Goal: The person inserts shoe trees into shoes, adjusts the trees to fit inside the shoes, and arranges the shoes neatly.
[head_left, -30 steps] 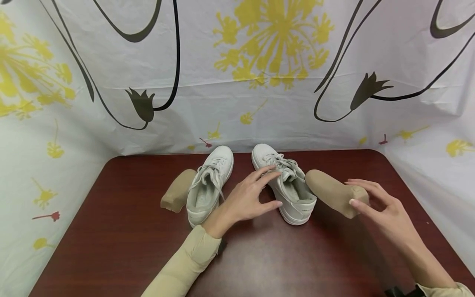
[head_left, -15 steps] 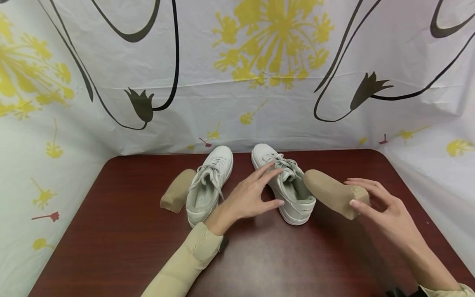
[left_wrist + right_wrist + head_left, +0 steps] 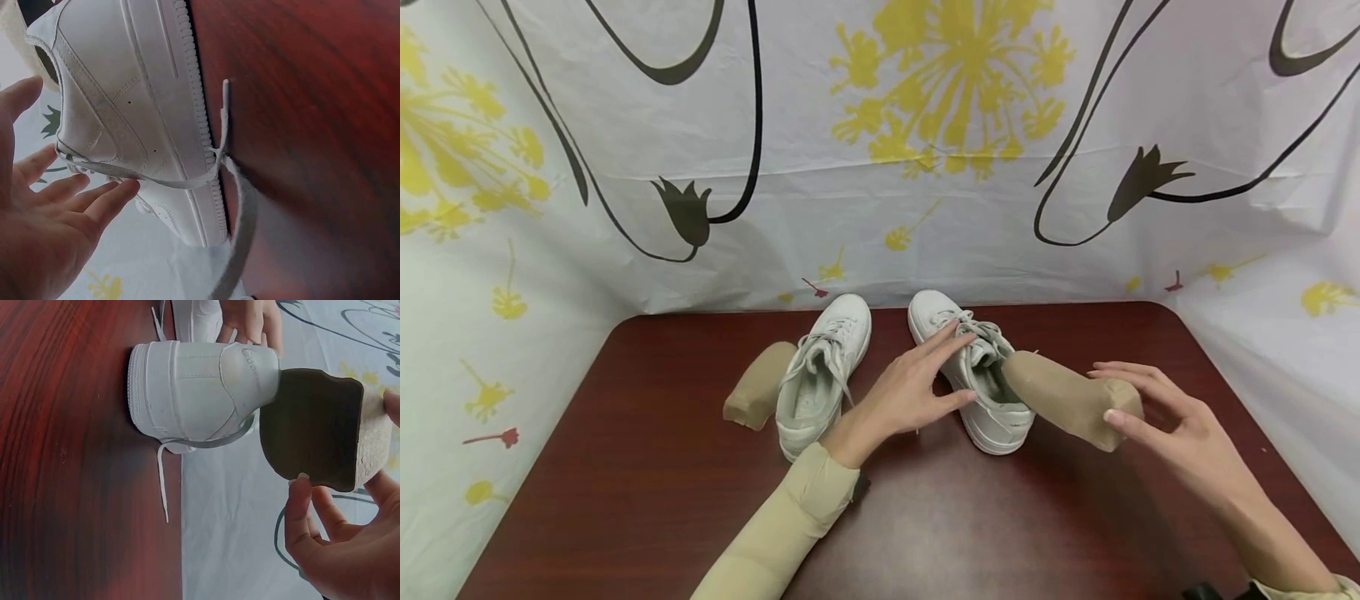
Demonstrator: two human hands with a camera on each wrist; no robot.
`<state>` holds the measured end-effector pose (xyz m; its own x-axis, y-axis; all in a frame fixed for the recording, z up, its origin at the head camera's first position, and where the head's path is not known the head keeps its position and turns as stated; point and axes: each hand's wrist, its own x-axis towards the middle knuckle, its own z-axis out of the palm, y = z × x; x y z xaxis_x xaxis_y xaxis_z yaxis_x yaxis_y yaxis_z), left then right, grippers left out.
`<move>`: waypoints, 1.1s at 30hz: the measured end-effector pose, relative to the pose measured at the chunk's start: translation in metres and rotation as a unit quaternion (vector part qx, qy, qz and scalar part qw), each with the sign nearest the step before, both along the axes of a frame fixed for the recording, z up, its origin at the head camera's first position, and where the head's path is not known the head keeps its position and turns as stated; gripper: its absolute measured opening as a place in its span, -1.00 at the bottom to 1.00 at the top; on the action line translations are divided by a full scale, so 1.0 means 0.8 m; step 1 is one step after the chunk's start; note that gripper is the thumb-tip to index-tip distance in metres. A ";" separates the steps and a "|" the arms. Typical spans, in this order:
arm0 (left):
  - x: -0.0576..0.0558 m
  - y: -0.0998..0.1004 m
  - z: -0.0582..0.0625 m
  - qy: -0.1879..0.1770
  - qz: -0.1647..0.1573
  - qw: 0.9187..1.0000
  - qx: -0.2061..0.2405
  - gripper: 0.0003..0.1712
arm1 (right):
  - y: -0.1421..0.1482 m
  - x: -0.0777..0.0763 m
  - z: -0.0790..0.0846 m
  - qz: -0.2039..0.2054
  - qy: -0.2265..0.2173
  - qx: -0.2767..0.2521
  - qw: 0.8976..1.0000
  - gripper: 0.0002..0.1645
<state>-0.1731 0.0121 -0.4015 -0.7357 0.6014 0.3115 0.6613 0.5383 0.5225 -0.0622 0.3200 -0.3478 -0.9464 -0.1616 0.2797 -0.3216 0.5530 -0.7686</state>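
Two bare hands at work over the dark red table (image 3: 662,508). Right hand (image 3: 1191,437): grasping, thumb and fingers pinching the heel block of a tan foot-shaped form (image 3: 1067,397). Form held off the table and tilted, its rounded toe pointing away from the right hand, toward the near white shoe (image 3: 1003,423), at the collar's right edge; contact with the collar cannot be settled.

Left hand (image 3: 904,396): nothing gripped; fingers spread along the left side of that same shoe, fingertips by the laces, thumb near the heel. Light fingertip contact seems likely, not certain.

To the left of the left hand: second white shoe (image 3: 844,329), with second tan form (image 3: 762,385) just beyond, outside it. A loose lace (image 3: 242,234) trails on the table beneath the left hand.

Step in hand, judged: lining up the first form with the shoe's mouth; insertion not yet done. Next move appears to call for the right hand to steer the toe left over the collar and slide it forward, the left hand bracing the shoe. Risk: toe catching on the tongue or collar.
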 end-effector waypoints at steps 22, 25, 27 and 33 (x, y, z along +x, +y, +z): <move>-0.018 0.012 0.000 0.010 -0.004 0.999 0.043 -0.28 | -0.010 -0.008 0.014 0.034 0.008 0.029 0.999 -0.46; -0.019 0.014 0.000 0.020 -0.006 0.999 0.048 -0.33 | -0.011 -0.009 0.018 0.036 0.006 0.034 0.999 -0.45; -0.020 0.015 0.000 0.027 -0.006 0.998 0.051 -0.36 | -0.012 -0.010 0.019 0.037 -0.002 0.039 0.999 -0.46; -0.019 0.018 -0.001 0.024 0.003 0.998 0.051 -0.40 | -0.017 -0.013 0.018 0.053 -0.013 0.056 0.997 -0.50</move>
